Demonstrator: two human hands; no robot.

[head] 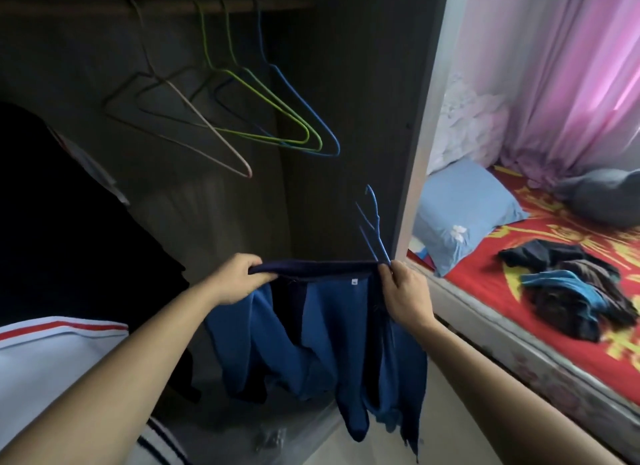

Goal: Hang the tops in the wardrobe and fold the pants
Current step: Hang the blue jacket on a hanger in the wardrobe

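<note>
Fingers (255,261) of the left hand (235,279) curl round the dark collar edge of the blue top (322,329), pulled taut. The right hand (403,291) pinches the other end plus a blue hanger (373,227), just beside the wardrobe wall (412,153). Open room under the hanging hangers (298,132). Clothes pile (571,291) on the bed (485,291), well apart.

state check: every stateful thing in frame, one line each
top: off the rod, collar stretched between both hands, body hanging
left hand: grips collar
right hand: grips collar and held hanger
held hanger: off the rod, hook up
rod hangers: four, hung, empty
wardrobe: open
clothes pile: unfolded, on bed
</note>
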